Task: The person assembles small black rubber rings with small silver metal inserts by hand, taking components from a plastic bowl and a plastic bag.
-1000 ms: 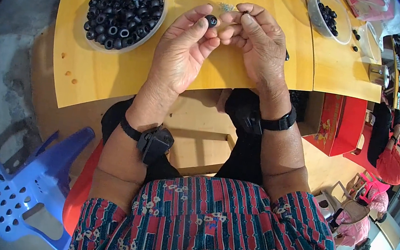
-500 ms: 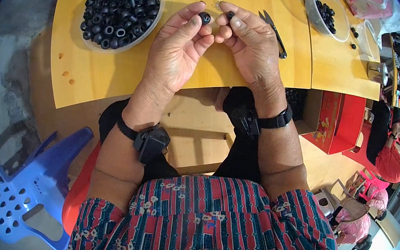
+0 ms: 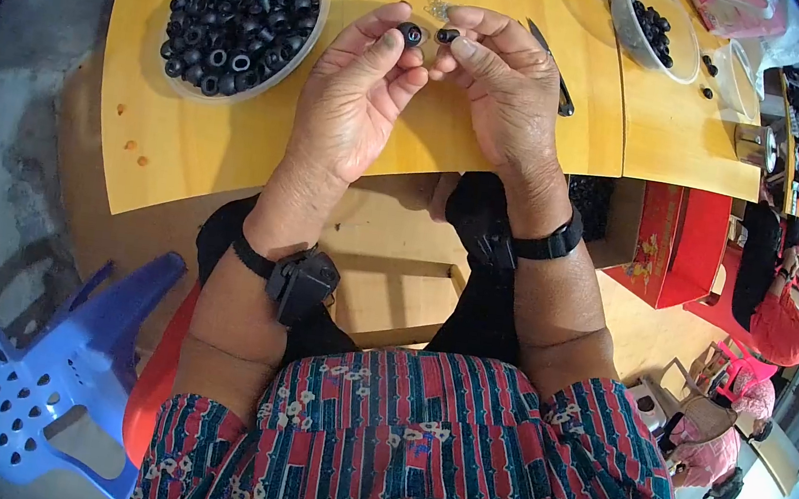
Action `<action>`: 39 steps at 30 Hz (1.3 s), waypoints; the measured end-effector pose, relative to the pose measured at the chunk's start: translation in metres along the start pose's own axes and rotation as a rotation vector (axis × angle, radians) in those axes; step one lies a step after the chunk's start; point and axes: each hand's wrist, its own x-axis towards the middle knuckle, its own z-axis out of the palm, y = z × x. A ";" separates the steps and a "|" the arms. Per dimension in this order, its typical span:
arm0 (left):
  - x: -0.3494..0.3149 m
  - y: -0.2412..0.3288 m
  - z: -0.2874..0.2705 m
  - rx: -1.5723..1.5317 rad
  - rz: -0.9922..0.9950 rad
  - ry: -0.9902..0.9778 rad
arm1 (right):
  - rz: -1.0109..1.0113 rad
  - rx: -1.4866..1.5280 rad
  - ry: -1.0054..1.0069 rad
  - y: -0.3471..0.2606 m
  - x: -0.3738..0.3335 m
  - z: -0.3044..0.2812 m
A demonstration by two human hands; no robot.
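Larger black piece (image 3: 410,34): one, rounded, with an open end showing; held above the middle of the table, near its right-hand mate.
Left hand (image 3: 349,97): thumb and fingertips pinching the larger piece; lower fingers loosely bent.
Smaller black piece (image 3: 448,36): one, held just to the right of the larger, a gap between them.
Right hand (image 3: 512,98): thumb and forefinger pinching the smaller piece.
Stage of work: midway with this pair, we judge; both pieces are picked up, but they are not joined.
Left bowl (image 3: 318,32): clear, heaped with black pieces (image 3: 237,26); whether these are finished or waiting, we cannot tell.
Right tub (image 3: 687,70): clear, at the far right, with a smaller lot of black pieces; a few loose ones (image 3: 707,92) lie just beside it. Much appears left to handle.
Small clear bits (image 3: 438,9): scattered beyond the hands, partly hidden by them; too fine for us to identify.
Black cutting tool (image 3: 564,100): right of the right hand, which covers part of it.
Table (image 3: 219,160): yellow, its far edge cut off.
Open box (image 3: 697,248): red, below the table's right side; dark contents in shadow, kind unclear to us.
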 end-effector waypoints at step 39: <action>-0.003 0.001 0.002 0.032 -0.003 -0.025 | -0.006 -0.037 -0.083 0.001 -0.001 0.002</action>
